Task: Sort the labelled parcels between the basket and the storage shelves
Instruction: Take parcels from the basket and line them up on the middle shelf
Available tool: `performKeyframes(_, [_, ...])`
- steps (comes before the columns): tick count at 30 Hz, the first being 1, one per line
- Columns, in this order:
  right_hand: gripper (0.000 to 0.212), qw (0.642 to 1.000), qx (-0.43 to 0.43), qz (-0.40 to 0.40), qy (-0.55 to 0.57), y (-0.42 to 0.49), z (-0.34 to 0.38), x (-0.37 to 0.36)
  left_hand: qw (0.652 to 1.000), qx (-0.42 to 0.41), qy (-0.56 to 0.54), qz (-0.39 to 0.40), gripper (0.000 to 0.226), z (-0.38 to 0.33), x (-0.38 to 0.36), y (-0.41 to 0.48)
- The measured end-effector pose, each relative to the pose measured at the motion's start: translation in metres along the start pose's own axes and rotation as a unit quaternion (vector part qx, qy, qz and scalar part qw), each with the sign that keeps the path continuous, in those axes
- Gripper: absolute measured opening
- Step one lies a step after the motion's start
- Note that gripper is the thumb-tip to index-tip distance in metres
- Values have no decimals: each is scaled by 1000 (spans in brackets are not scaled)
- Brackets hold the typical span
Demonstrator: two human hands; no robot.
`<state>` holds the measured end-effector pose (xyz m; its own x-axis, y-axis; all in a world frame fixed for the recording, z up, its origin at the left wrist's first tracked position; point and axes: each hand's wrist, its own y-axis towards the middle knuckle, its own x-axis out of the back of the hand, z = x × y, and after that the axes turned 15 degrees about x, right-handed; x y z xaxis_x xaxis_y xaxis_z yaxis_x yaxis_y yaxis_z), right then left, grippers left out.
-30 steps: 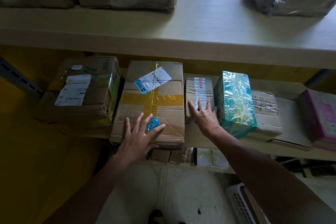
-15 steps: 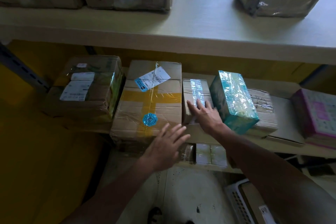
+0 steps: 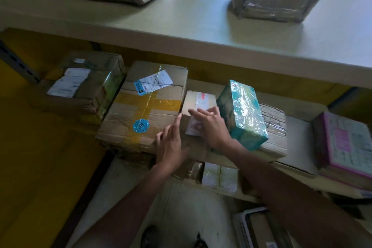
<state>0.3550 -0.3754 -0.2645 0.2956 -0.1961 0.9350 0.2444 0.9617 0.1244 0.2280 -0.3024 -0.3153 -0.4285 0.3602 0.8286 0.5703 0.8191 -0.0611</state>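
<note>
The small parcel point(image 3: 199, 99), at the shelf's point(image 3: 205, 86) front edge between the big taped box point(image 3: 145, 106) and the teal-wrapped parcel point(image 3: 241, 115), seems about to be picked out; next, both hands must close round it. The left hand point(image 3: 171, 145), fingers straight, seems to touch its left side. The right hand point(image 3: 211, 127) lies spread flat on top.

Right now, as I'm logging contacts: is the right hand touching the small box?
Touching. The head view shows the right hand with its fingers lying flat across the top of the small box, with no gap between them.
</note>
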Motion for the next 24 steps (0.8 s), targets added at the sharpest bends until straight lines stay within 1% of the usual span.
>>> performKeyframes(3, [43, 996, 6, -60, 71, -3, -2, 10, 995, 46, -91, -20, 98, -4, 3, -1])
performKeyframes(7, [40, 984, 23, -97, 148, 2, -2, 37, 976, 36, -216, 1, 89, -8, 12, -4])
performKeyframes(9, [38, 977, 48, -109, 178, 5, -1, 55, 967, 36, -252, 5, 91, -11, 16, -6])
performKeyframes(10, [36, 968, 51, -116, 215, 6, -1, 65, 966, 37, -257, 2, 89, -13, 18, -8])
performKeyframes(13, [25, 921, -11, -118, 371, 6, -1, 92, 960, 28, -278, -7, 71, -20, 24, -12])
performKeyframes(14, [22, 910, -35, -111, 398, 6, -2, 99, 957, 23, -289, -9, 65, -24, 28, -13])
performKeyframes(16, [20, 896, -75, -93, 428, 5, -5, 108, 950, 22, -310, 7, 61, -28, 38, -14])
performKeyframes(18, [18, 867, -120, -82, 477, 3, -10, 112, 943, 19, -327, 52, 60, -29, 49, -15])
performKeyframes(20, [21, 838, -156, -63, 520, 0, -14, 111, 935, 28, -341, 96, 63, -25, 54, -19])
performKeyframes(22, [27, 819, -190, -51, 539, -4, -14, 104, 933, 38, -342, 108, 62, -20, 57, -25])
performKeyframes(24, [31, 794, -215, -74, 563, -6, -9, 94, 930, 39, -347, 114, 57, -14, 61, -29])
